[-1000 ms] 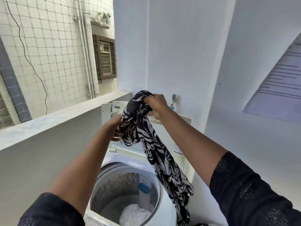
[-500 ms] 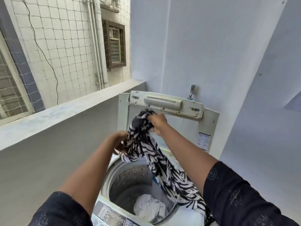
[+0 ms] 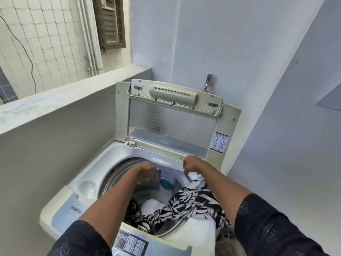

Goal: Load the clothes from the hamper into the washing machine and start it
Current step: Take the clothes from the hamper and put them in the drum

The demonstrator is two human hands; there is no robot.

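Observation:
The white top-load washing machine [image 3: 88, 183] stands below me with its lid [image 3: 171, 124] upright. A white cloth [image 3: 151, 205] lies in the drum. The black-and-white leaf-print garment [image 3: 186, 202] lies partly in the drum and hangs over the right rim. My left hand [image 3: 147, 172] hovers blurred over the drum's far side, holding nothing. My right hand [image 3: 191, 165] is curled above the garment's upper end; whether it still pinches the cloth is hidden. No hamper is clearly in view.
The control panel [image 3: 132, 242] runs along the near edge. A metal tap [image 3: 207, 83] sticks out of the wall behind the lid. A grey parapet ledge [image 3: 55, 100] borders the left, and a pale wall [image 3: 276, 145] closes the right.
Both hands came down from chest height to just above the drum. The printed garment dropped from between them into the drum and over the right rim. My view tilted downward.

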